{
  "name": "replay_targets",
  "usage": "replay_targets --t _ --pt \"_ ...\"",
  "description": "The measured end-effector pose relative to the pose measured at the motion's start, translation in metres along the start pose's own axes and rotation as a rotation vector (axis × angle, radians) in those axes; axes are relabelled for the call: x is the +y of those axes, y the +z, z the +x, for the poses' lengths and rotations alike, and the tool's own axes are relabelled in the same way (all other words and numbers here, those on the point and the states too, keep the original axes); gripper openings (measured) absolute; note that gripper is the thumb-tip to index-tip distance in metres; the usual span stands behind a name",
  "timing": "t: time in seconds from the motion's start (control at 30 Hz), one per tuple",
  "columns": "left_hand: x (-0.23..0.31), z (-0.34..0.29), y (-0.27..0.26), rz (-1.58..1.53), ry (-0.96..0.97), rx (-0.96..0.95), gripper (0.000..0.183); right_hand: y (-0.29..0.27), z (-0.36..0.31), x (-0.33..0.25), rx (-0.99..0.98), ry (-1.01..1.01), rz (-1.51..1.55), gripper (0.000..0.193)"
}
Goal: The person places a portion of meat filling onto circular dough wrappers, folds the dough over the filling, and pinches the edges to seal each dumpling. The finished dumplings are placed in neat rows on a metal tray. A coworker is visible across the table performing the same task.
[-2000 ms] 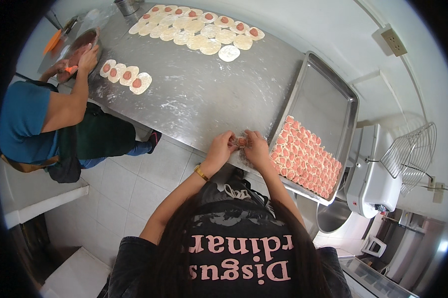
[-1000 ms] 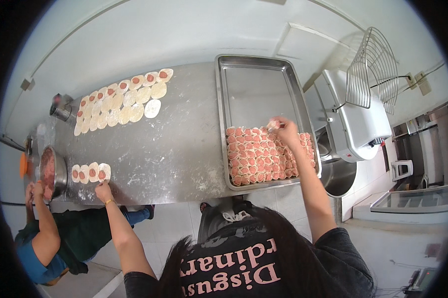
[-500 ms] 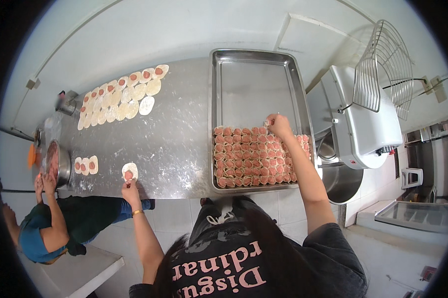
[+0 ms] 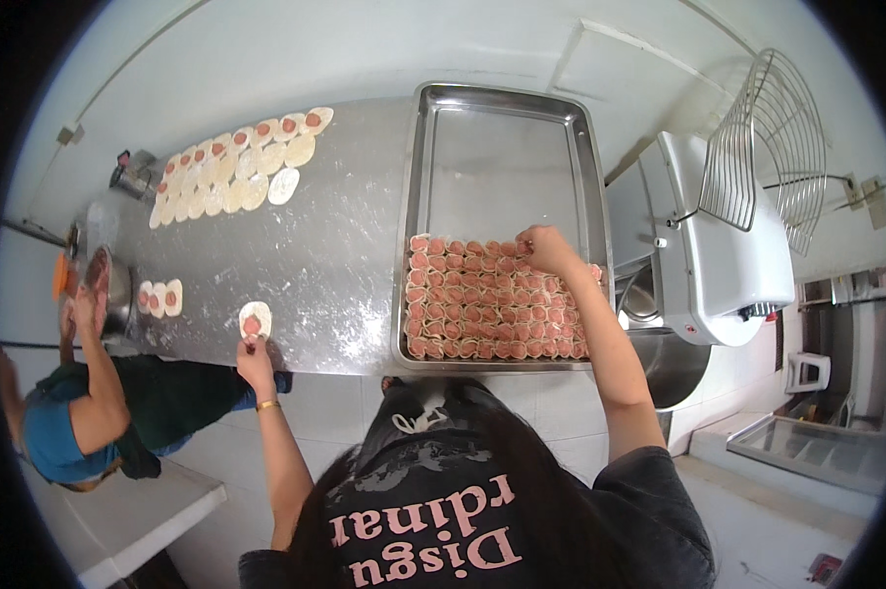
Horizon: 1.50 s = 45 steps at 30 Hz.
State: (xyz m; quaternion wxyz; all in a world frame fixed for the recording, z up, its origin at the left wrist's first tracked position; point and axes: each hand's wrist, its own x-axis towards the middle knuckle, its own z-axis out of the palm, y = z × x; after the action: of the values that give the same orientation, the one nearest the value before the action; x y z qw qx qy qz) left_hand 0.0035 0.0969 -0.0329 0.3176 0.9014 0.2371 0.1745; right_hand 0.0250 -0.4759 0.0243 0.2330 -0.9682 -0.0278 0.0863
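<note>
My left hand (image 4: 256, 363) pinches the near edge of a round dough wrapper (image 4: 257, 311) with a dab of pink meat filling on it, over the steel table. Off to the right, my right hand (image 4: 553, 251) has its fingers closed at the right end of the farthest row in a metal tray (image 4: 411, 157). What they grip there looks like a small open-topped dumpling, mostly hidden by the fingers. Tight rows of open-topped meat dumplings (image 4: 477, 304) fill the near part of that tray. My right forearm covers some of them.
Wrappers (image 4: 229, 184), some topped with meat, lie overlapping at the table's far left. Several filled wrappers (image 4: 158, 298) sit nearer. At the left edge a co-worker (image 4: 80, 412) reaches into a metal bowl (image 4: 119, 290). A white machine (image 4: 708, 236) with a wire guard stands right of the tray.
My right hand has come down slightly toward me, to the end of the dumpling row. My left hand still holds the filled wrapper. The whole view has shifted a little.
</note>
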Motion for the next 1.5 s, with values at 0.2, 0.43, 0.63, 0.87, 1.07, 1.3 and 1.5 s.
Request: replay_targets --t 0.2,0.43,0.63,0.87,1.07,1.3,1.5 --pt "0.000 -0.015 0.001 -0.068 0.034 0.034 0.019 -0.005 -0.002 -0.004 -0.012 -0.098 0.020 0.024" --pt "0.005 -0.016 -0.001 -0.016 -0.016 0.016 0.022 -0.012 -0.005 -0.010 -0.028 0.006 0.122 0.023" --pt "-0.016 -0.002 0.013 -0.695 -0.323 0.007 0.033 -0.010 -0.009 -0.014 -0.006 0.110 0.171 0.029" --pt "-0.035 0.011 0.012 -0.720 -0.463 -0.105 0.025 -0.003 -0.010 -0.003 0.082 0.137 0.232 0.031" --pt "-0.032 0.016 0.007 -0.873 -0.548 -0.236 0.026 0.005 -0.011 0.004 0.055 0.150 0.189 0.030" --pt "0.006 0.009 -0.005 -1.205 -0.588 -0.367 0.029 0.001 0.013 -0.060 0.639 0.094 0.482 0.036" --pt "0.074 -0.018 -0.013 -1.331 -0.503 -0.727 0.021 0.089 0.032 -0.223 -0.167 0.163 1.216 0.026"
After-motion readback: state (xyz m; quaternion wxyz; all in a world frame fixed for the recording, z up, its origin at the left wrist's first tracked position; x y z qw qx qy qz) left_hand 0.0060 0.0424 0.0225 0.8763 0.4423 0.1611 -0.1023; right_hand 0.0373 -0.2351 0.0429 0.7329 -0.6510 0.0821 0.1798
